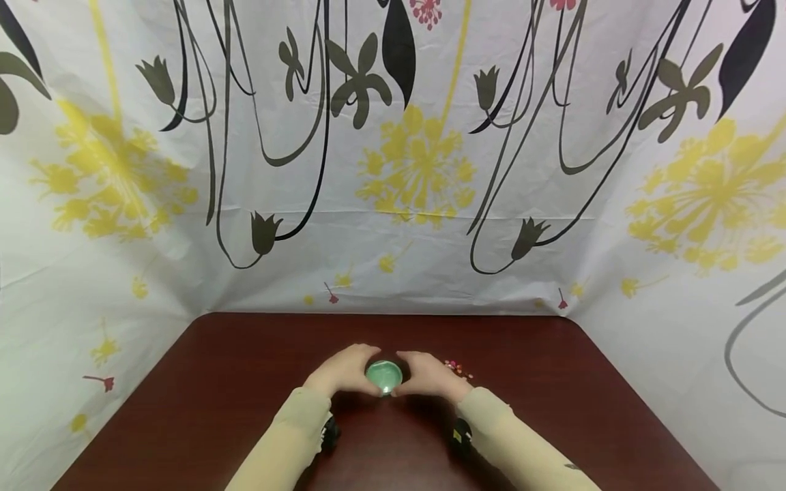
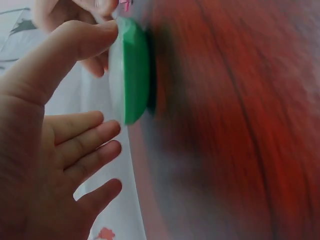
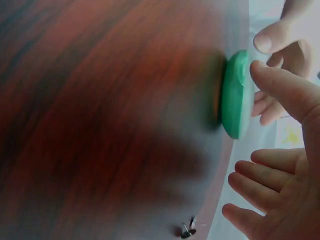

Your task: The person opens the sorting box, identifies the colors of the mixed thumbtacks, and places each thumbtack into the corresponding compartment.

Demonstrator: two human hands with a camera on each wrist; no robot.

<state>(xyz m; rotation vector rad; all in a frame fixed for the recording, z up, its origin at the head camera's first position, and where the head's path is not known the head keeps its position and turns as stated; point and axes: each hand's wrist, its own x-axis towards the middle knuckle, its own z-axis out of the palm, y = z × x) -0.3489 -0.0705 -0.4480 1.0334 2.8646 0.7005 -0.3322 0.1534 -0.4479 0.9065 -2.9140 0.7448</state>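
Note:
A small, shallow green round container (image 1: pixel 384 376) with a paler top sits at the middle of the dark red-brown table, between both hands. My left hand (image 1: pixel 346 372) curves around its left side. In the left wrist view, its thumb tip meets the rim of the green container (image 2: pixel 134 75), while the other fingers spread apart below. On the opposite side is my right hand (image 1: pixel 430 374), its thumb tip close to the rim of the green container (image 3: pixel 235 97); contact there is hard to tell. Its other fingers (image 3: pixel 260 175) extend away from the container.
Small pink, orange and red pieces (image 1: pixel 457 369) lie on the table (image 1: pixel 258 354) beyond the right hand, too small to identify. A floral-patterned white sheet (image 1: pixel 393 273) hangs behind and along both sides. Dark wrist devices (image 1: pixel 462 434) sit under the sleeves.

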